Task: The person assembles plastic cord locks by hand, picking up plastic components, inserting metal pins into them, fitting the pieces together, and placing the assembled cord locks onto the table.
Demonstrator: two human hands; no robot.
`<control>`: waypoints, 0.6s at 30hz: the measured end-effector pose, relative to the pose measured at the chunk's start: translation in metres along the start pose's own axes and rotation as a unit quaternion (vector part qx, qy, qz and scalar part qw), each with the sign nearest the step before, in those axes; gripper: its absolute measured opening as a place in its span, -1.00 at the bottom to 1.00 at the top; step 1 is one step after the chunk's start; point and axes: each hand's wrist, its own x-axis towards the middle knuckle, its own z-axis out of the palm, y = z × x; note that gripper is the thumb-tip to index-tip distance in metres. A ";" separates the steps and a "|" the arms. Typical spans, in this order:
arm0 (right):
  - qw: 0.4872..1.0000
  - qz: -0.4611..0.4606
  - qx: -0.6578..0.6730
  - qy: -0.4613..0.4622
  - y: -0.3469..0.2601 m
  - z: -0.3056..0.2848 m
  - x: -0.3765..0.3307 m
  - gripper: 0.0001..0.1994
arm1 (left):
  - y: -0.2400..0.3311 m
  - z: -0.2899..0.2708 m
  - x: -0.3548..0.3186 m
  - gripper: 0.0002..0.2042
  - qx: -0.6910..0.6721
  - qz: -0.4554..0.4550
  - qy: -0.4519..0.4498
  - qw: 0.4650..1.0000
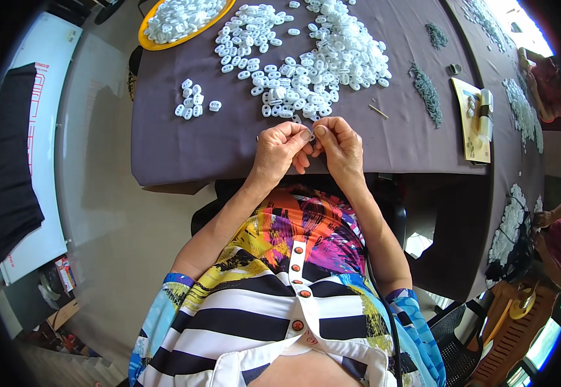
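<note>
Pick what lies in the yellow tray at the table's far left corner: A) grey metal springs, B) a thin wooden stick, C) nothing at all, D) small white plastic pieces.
D: the yellow tray is heaped with small white plastic pieces like those in the big pile beyond the left hand and right hand.

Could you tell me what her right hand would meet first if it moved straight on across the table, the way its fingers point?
Probably the big pile of white plastic pieces just beyond the right hand on the purple cloth, though depth is hard to judge.
</note>
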 end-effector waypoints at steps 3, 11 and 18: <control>1.000 -0.001 0.001 -0.009 0.000 -0.001 0.000 -0.91 | 0.002 0.001 -0.001 -0.84 0.007 0.006 0.000 1.000; 1.000 0.013 -0.014 -0.019 -0.006 -0.001 -0.001 -0.93 | 0.001 0.000 0.000 -0.84 0.011 0.000 0.000 1.000; 0.999 -0.004 -0.041 -0.016 -0.007 0.001 -0.002 -0.93 | 0.001 0.000 0.000 -0.84 0.014 -0.001 0.005 1.000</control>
